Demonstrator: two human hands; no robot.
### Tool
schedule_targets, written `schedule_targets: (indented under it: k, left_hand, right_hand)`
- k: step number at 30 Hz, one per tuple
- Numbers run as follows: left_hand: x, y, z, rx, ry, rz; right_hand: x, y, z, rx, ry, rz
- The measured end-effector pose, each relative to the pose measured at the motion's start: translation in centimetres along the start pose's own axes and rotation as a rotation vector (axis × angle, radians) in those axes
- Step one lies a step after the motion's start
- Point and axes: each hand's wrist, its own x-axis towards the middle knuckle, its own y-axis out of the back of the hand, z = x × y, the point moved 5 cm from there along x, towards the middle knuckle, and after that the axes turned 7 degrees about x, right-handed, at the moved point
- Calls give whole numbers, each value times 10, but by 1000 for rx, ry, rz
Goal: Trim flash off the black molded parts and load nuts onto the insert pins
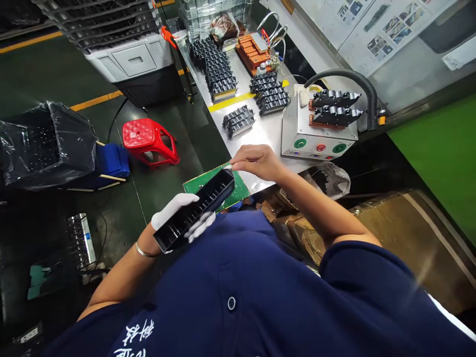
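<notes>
My left hand [177, 208], in a white glove, is wrapped round a long black plastic housing [199, 206] with a row of inner ribs. The housing is tilted, its open side facing up toward me. At its far end is my bare right hand [256, 161], thumb and forefinger pinched on a small white piece [227, 167] at the rim; what kind of piece it is cannot be made out. Beneath the housing a green board [238, 191] lies at the near corner of the metal table [219, 119].
Black moulded parts [238, 121] stand in groups on the table. A white control box [316, 134] with buttons carries two more black parts at the right. Farther back sits an orange fixture [255, 52]. A red stool [148, 141] and a black-lined bin [70, 144] are left.
</notes>
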Motion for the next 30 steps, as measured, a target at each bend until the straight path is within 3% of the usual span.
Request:
schedule_targets:
  k: [3, 5, 11, 21, 25, 27, 30]
  left_hand:
    - [5, 3, 8, 21, -58, 108]
    - [6, 4, 16, 66, -150, 170]
    - [6, 3, 25, 153, -259, 226]
    - [6, 8, 22, 189, -258, 289]
    - [11, 15, 24, 111, -242, 325]
    - [15, 24, 26, 52, -273, 418]
    - [11, 40, 29, 219, -401, 747]
  right_hand:
    - [-9, -8, 11, 2, -152, 263]
    - [-14, -15, 8, -64, -197, 305]
    - [-17, -27, -15, -339, -166, 213]
    - [-16, -36, -17, -433, -165, 118]
    - [-11, -32, -19, -349, -157, 116]
    - [-9, -26, -22, -312, -131, 161]
    - [-9, -19, -31, -398, -65, 209]
